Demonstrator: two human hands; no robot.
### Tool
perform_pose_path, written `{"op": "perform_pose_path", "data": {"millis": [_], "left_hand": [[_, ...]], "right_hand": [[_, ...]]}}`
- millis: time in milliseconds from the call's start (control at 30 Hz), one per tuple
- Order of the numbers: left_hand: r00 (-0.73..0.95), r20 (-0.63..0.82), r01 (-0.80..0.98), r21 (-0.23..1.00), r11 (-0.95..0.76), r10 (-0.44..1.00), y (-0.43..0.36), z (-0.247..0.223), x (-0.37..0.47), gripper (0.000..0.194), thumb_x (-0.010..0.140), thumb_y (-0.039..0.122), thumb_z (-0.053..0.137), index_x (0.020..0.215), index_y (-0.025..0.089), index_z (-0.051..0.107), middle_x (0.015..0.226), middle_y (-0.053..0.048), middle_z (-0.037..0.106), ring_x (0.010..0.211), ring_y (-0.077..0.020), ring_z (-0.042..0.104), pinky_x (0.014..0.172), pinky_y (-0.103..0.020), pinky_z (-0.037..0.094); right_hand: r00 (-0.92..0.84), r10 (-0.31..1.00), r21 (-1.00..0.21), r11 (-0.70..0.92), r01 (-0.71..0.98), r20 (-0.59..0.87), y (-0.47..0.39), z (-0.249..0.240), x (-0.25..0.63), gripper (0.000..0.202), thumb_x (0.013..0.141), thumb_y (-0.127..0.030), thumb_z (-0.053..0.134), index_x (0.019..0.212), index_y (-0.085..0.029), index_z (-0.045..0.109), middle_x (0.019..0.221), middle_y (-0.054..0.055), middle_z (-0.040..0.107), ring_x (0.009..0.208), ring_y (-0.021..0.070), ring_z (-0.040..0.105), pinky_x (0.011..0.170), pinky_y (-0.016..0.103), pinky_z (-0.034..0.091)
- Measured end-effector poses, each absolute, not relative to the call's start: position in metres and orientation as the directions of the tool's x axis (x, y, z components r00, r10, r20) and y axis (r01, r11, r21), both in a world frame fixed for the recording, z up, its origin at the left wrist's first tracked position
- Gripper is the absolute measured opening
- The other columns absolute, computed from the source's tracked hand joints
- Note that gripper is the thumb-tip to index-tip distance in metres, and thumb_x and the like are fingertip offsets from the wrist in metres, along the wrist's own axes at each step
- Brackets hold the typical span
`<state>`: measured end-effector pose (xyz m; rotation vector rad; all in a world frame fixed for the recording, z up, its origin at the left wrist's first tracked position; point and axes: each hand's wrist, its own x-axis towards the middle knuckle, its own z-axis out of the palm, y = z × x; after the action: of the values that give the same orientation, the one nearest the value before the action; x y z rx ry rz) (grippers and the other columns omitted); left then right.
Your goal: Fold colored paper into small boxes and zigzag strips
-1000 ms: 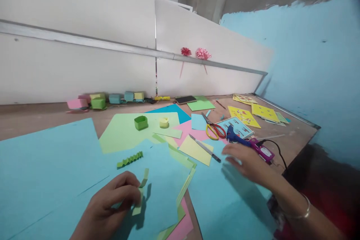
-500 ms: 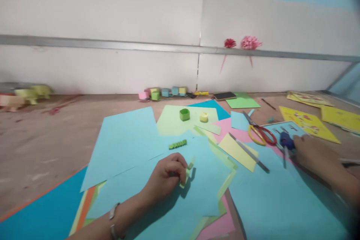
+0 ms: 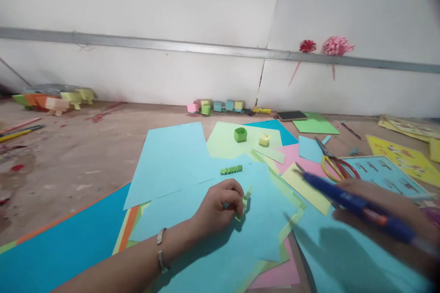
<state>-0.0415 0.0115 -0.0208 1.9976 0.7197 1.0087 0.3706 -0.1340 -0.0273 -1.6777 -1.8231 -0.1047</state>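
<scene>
My left hand (image 3: 220, 205) pinches a small pale green folded paper piece (image 3: 246, 199) just over light blue sheets (image 3: 178, 238). At the right, my right hand (image 3: 385, 215) is closed around a dark blue glue gun or pen-like tool (image 3: 357, 206), blurred by motion, its tip pointing left. A green zigzag-folded strip (image 3: 231, 170) lies beyond my left hand. Farther back, a green paper ring (image 3: 240, 134) and a pale yellow folded piece (image 3: 264, 140) rest on a pale green sheet (image 3: 220, 142).
Scissors (image 3: 335, 162) with red and yellow handles lie at the right, near a yellow paper piece (image 3: 305, 190). Small paper boxes (image 3: 217, 106) stand along the white wall. Yellow printed cards (image 3: 405, 158) lie far right, and a dark phone (image 3: 291, 116) is at the back.
My right hand has lifted the blue tool from beside the printed card and brought it left and nearer. The view has shifted left; my left hand still pinches the green paper.
</scene>
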Motion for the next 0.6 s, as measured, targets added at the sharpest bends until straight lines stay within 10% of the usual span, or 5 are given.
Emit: {"op": "perform_pose_path", "data": {"millis": [133,600], "left_hand": [[0.545,0.386,0.159,0.824,-0.543,0.745,0.010,-0.020,-0.041,0.029,0.056,-0.002,0.045,0.053,0.017,0.067,0.078,-0.005,0.064,0.067,-0.0136,0.059,0.059,-0.025,0.048],[0.575,0.354,0.174,0.828,-0.533,0.737,0.010,-0.021,-0.041,0.032,0.055,-0.003,0.044,0.053,0.018,0.068,0.083,-0.005,0.068,0.072,-0.0156,0.064,0.065,-0.028,0.052]], "right_hand": [[-0.412,0.836,-0.367,0.534,0.761,0.362,-0.074,0.018,0.246,0.019,0.086,-0.036,0.064,0.073,-0.024,0.057,0.078,0.004,0.064,0.069,0.0187,0.062,0.062,0.029,0.048],[-0.385,0.868,-0.389,0.488,0.781,0.314,-0.069,0.013,0.212,0.024,0.085,-0.026,0.049,0.061,-0.022,0.045,0.064,0.003,0.055,0.058,0.0160,0.053,0.053,0.026,0.038]]}}
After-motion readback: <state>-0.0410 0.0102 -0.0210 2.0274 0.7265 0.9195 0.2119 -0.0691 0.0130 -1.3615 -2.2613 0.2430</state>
